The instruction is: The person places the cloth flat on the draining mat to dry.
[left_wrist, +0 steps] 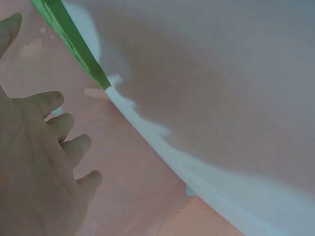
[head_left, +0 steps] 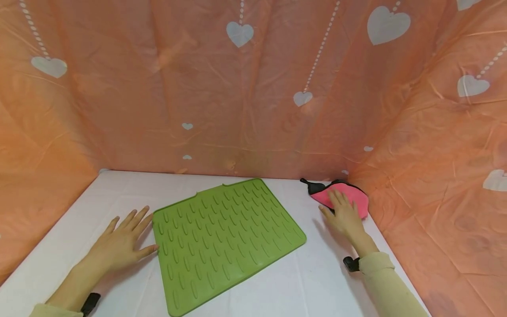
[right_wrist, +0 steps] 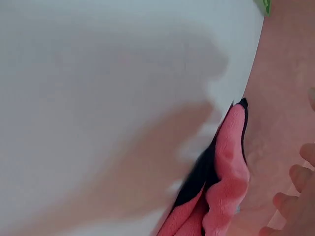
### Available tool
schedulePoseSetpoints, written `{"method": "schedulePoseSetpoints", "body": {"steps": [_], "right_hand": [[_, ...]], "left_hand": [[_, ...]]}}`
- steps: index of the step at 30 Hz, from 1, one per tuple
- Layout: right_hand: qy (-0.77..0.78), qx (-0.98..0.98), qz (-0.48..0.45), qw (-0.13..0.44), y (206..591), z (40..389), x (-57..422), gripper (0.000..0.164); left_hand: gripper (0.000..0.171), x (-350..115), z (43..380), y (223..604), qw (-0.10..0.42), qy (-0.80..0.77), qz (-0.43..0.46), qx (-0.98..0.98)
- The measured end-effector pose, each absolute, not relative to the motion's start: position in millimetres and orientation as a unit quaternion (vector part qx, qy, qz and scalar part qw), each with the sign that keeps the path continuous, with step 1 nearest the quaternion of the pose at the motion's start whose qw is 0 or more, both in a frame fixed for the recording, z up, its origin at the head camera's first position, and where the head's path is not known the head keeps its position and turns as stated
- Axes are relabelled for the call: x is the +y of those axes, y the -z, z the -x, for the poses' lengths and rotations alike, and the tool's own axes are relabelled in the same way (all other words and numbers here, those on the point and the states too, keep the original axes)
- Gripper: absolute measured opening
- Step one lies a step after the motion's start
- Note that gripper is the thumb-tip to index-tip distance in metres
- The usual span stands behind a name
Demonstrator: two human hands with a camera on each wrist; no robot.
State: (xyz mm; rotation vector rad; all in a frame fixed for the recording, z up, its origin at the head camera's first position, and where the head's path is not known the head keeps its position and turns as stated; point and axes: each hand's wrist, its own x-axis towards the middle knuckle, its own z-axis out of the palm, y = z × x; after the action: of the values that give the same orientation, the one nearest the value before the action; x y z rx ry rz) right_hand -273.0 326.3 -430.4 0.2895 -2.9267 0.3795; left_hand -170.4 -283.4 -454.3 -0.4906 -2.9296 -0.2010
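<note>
A green rubbery mat [head_left: 225, 237] with rows of raised oval ridges lies slanted on the white table. Beside its left edge is my left hand [head_left: 119, 246], fingers spread, thumb tip right at the mat's border. The left wrist view shows that hand [left_wrist: 39, 157] palm-on with nothing in it, and the mat's edge [left_wrist: 74, 39] beyond. At the back right lies a pink plush cloth item [head_left: 356, 196] with black trim and a black loop end. My right hand [head_left: 343, 215] overlaps it, fingers extended. From the right wrist, a gap shows between the fingertips [right_wrist: 283, 201] and the folded pink fabric [right_wrist: 230, 167].
An orange curtain [head_left: 214, 97] with pale hearts rises behind the white tabletop [head_left: 119, 193] and along both sides. The pink item sits close against the right-hand curtain [head_left: 447, 185]. A small black device [head_left: 351, 264] is strapped at each wrist.
</note>
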Motion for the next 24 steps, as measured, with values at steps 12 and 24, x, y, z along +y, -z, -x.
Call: {"method": "schedulePoseSetpoints", "body": {"steps": [12, 24], "right_hand": [[-0.102, -0.989, -0.093, 0.056, 425, 307, 345, 0.074], [-0.080, -0.993, -0.089, 0.001, 434, 331, 364, 0.075]], "left_hand": [[0.091, -267, 150, 462, 0.084, 0.064, 0.201, -0.974], [0.085, -263, 143, 467, 0.082, 0.062, 0.217, -0.971]]}}
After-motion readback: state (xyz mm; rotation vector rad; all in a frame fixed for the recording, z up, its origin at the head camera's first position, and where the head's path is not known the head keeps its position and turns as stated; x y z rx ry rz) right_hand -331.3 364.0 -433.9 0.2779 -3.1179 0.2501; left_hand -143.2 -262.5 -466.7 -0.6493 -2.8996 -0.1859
